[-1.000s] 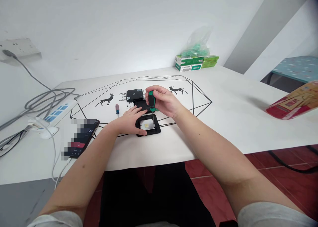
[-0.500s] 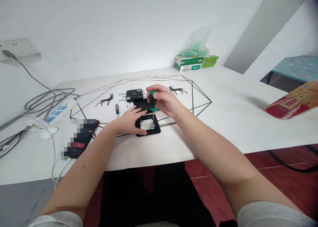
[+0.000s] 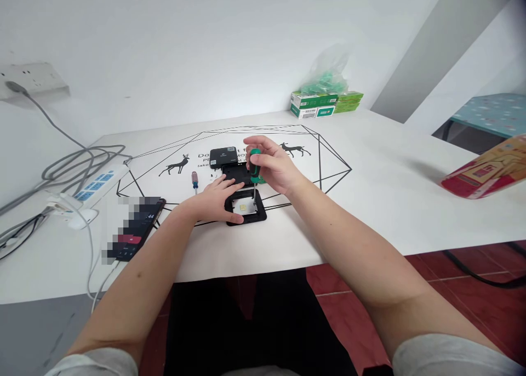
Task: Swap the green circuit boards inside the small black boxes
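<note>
My right hand [image 3: 273,165] is closed around the green and black handle of a screwdriver [image 3: 255,170]. The shaft points down, its tip at the right side of an open black case [image 3: 258,216] with a silvery plate [image 3: 248,206] inside. My left hand [image 3: 216,201] has its fingers spread, the thumb on the case's near edge and the other fingers toward a black tray-like part [image 3: 236,173] behind it. A black box with labels [image 3: 223,157] lies beyond that part. Left of my left hand, a second screwdriver [image 3: 194,180] lies on the table.
On the left are a phone [image 3: 143,228], a power strip [image 3: 96,185] and tangled grey cables [image 3: 78,159]. Green boxes [image 3: 314,103] with a clear bag on top stand by the wall. A red and yellow package [image 3: 480,170] is at the right.
The fingers of my right hand have shifted slightly on the screwdriver handle, which stays over the case. The whole view has moved very slightly; my left hand keeps its place on the case.
</note>
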The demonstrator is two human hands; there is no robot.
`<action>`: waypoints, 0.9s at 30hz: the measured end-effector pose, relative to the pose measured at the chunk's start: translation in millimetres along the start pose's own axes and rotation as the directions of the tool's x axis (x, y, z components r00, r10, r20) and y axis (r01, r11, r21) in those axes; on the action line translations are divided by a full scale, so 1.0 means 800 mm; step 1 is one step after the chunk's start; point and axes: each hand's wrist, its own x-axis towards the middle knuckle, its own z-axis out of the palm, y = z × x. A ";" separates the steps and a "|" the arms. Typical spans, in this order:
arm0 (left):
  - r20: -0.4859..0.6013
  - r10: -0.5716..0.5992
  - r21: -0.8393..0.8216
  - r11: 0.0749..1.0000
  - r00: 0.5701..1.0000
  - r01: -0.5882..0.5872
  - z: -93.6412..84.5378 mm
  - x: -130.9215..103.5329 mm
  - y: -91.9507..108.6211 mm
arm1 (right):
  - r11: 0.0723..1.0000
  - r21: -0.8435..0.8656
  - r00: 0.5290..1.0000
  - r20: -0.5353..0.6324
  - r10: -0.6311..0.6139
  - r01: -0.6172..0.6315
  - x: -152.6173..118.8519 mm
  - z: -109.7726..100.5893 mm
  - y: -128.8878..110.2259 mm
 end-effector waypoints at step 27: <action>-0.015 0.002 0.002 1.000 1.000 -0.002 -0.001 -0.002 0.003 | 0.998 -0.054 0.996 -0.083 -0.032 0.028 0.003 0.006 0.002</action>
